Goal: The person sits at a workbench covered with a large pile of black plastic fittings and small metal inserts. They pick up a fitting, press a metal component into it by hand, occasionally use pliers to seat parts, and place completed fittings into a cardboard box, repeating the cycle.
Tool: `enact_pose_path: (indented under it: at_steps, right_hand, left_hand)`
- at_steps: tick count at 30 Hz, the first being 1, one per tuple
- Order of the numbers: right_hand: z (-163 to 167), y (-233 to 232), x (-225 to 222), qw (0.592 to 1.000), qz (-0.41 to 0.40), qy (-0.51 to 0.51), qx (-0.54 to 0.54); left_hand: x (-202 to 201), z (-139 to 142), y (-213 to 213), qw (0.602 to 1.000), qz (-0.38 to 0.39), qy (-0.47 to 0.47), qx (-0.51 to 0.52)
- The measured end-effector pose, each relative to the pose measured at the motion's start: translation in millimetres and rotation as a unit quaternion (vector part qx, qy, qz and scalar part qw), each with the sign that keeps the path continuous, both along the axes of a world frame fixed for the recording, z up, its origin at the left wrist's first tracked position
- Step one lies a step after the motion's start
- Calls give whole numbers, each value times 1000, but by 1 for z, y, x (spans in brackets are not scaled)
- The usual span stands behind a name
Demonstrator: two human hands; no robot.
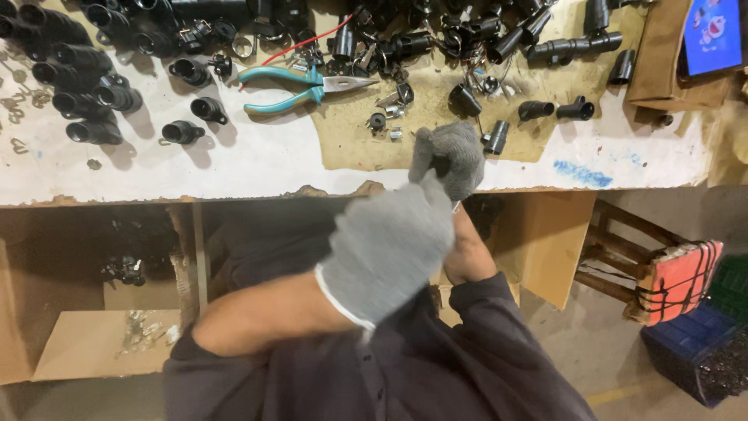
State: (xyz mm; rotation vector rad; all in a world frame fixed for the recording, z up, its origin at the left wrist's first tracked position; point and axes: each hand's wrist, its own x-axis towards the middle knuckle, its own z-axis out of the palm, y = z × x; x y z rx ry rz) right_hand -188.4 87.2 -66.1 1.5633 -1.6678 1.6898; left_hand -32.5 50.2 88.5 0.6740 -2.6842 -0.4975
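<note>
Both my hands are held close to my chest, below the workbench edge. My left hand (387, 253) wears a grey knit glove and is closed over the wrist side of my right hand. My right hand (456, 160) points up toward the bench, and a second grey glove covers its fingers while the wrist below is bare. The glove's fingers look bunched, and the left hand hides how the right-hand fingers lie. Neither hand touches anything on the bench. The nearest things are small black plastic sockets (495, 137) and a few metal clips (387, 117).
The white workbench (257, 160) carries teal-handled pliers (300, 88), rows of black tubular parts (78, 86) at the left and tangled black fittings (467, 35) along the back. Cardboard boxes (93, 343) stand under the bench. A stool with an orange cushion (678, 281) and a blue crate (693, 351) are at right.
</note>
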Motion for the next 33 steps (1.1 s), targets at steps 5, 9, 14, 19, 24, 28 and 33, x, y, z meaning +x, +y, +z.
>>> enact_pose_path:
  at_steps: [5,9,14,19,24,28,33]
  right_hand:
    - [-5,1,-8,999,12,33,29]
    - [-11,-10,-9,995,-15,-51,-79]
    - [6,-6,6,998,-32,-22,-45]
    - [24,-9,10,992,-8,-114,-61]
    - [20,-13,12,995,-17,-48,-87]
    - [15,-7,12,998,-19,-29,-61]
    - [14,-3,10,998,-24,-18,-48]
  left_hand:
    - [-10,2,37,987,55,-26,-146]
    - [0,-9,29,995,57,38,-73]
    - [36,-12,1,994,20,100,47]
    - [49,2,5,991,36,119,52]
    - [34,-9,7,998,10,56,36]
    - [27,-18,9,998,8,33,44]
    - [26,-19,11,997,-1,23,73]
